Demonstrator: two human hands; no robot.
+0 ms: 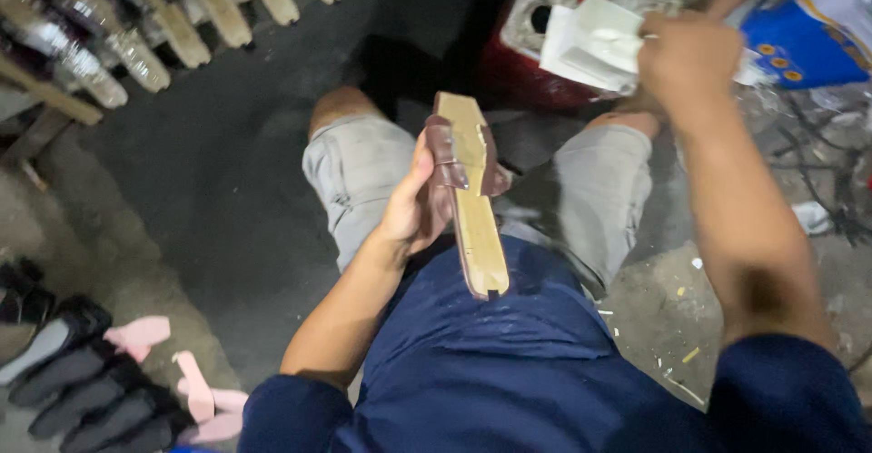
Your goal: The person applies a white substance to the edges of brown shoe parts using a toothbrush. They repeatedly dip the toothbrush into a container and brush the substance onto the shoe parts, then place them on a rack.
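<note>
Clearly I was mid-fitting: my left hand (pixel 413 208) gripped the tan sandal sole (pixel 477 208) with its brown strap (pixel 445 153) at centre, while my right hand (pixel 686 53) at one o'clock closed on a white sheet (pixel 590 44), so steadying the sole mattered next.

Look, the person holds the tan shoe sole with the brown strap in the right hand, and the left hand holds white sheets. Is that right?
Hands are swapped. The head view shows the left hand holding the tan shoe sole with the brown strap, and the right hand holding the white sheets.
</note>
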